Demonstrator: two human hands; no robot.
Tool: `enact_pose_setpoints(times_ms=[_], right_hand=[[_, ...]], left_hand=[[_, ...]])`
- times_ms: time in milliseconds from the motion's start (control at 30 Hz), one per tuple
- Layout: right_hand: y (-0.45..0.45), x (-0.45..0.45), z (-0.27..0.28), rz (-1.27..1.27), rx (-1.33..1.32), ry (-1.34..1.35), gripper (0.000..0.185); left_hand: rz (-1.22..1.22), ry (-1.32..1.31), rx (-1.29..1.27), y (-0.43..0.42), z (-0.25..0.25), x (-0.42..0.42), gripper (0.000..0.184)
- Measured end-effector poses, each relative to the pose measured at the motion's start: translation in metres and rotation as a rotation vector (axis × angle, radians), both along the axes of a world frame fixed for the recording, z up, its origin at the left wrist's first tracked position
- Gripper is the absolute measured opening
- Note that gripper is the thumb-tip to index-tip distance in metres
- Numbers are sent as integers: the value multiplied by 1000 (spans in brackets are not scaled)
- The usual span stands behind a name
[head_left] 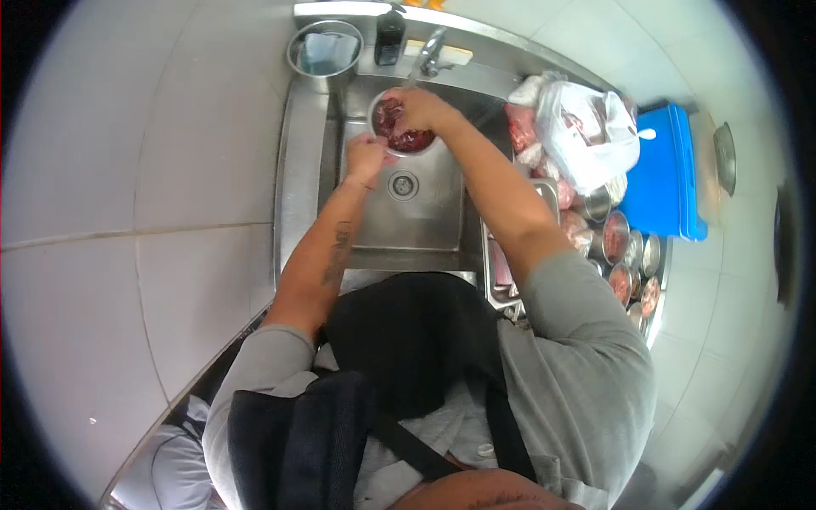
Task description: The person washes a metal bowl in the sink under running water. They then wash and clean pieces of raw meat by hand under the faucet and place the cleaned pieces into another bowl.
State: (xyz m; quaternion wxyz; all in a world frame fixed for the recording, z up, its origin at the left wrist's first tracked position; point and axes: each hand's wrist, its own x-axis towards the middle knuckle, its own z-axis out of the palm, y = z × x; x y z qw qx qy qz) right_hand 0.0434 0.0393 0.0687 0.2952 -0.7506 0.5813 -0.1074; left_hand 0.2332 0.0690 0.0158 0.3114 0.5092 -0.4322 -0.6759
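Observation:
Under the tap [432, 53], a round metal bowl [375, 112] with dark red meat [406, 140] in it is held over the steel sink [416, 225]. My left hand [366, 156] grips the bowl's lower left rim, fingers closed. My right hand [416, 110] reaches into the bowl from the upper right, on the meat; its fingertips are hidden. Water runs from the tap beside my right hand. The drain [403, 184] shows below the bowl.
Behind the sink stand a metal pot [326, 79] with a cloth in it and a dark bottle [389, 36]. To the right are bagged meat [520, 126], a white plastic bag [586, 136], a blue bin [659, 174] and several metal bowls of meat [615, 238].

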Motion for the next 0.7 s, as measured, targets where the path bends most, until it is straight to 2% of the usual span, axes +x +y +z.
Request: enact_pose_setpoints(times_ms=[33, 100, 167, 267, 300, 333, 367, 467, 500, 633, 700], right_hand=[[8, 4, -9, 80, -9, -100, 34], [36, 20, -36, -78, -310, 213, 32], [26, 9, -43, -139, -104, 221, 27], [18, -6, -24, -239, -18, 113, 24], [11, -9, -13, -98, -40, 272, 25], [20, -7, 10, -161, -38, 183, 27], [15, -10, 13, -199, 71, 118, 28], [26, -2, 47, -224, 99, -6, 33], [27, 0, 50, -268, 131, -57, 34], [35, 12, 52, -322, 138, -49, 38], [35, 17, 44, -346, 296, -39, 42]], left_hand=[[-34, -26, -23, 0, 5, 4, 11], [-48, 79, 7, -2, -24, 2, 12], [-30, 136, 64, 8, -1, -4, 14], [-30, 110, 47, 12, -18, 3, 14], [-53, 70, 25, 14, -25, 11, 13], [-73, 32, 0, 17, -27, 14, 13], [-73, 44, 23, 20, -24, 17, 12], [-49, 95, 68, 33, -8, 25, 13], [-43, 146, 86, 36, -5, 26, 14], [-70, 77, 65, 41, 5, 36, 16], [-79, 13, 51, 41, 10, 39, 16]])
